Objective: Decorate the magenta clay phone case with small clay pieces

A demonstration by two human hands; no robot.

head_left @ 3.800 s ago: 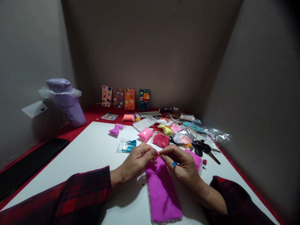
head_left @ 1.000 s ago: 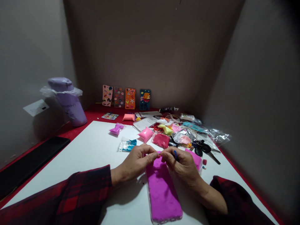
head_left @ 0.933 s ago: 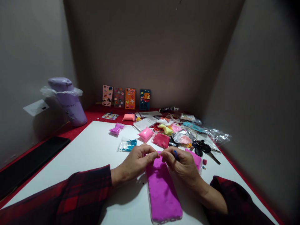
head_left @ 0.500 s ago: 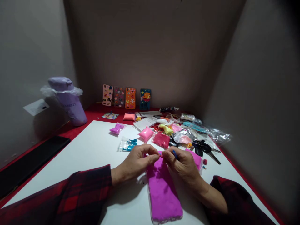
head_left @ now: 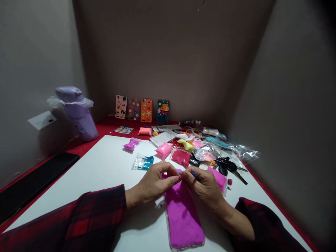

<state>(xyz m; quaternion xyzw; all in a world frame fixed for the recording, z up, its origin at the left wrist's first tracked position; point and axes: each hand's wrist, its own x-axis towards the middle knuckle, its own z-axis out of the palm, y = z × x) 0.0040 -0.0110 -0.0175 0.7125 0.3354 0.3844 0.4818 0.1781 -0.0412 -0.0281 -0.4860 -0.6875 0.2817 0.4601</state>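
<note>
A phone case [head_left: 185, 217] covered in purple clay lies on the white board, its far end under my hands. Thumb and forefinger of my left hand [head_left: 160, 180] pinch a tiny bit of coloured clay [head_left: 180, 173], mostly hidden by the fingertips. My right hand [head_left: 206, 183] meets it there, its fingertips closed on the same bit. A slim blue tool [head_left: 194, 174] pokes out from between my right fingers; most of it is covered. Just past my right hand rests an opened bag of purple clay [head_left: 218, 179].
Black-handled scissors [head_left: 233, 166] lie right of a heap of clay packets, including a red one [head_left: 181, 157]. A bag of teal clay [head_left: 144, 162] is beyond my left hand. Decorated phone cases [head_left: 146, 110] lean on the back wall. A purple tumbler [head_left: 80, 117] stands left.
My hands stay over the far end of the case, fingertips still together. The fingers have shifted slightly, and the blue tool has tilted a little in my right hand.
</note>
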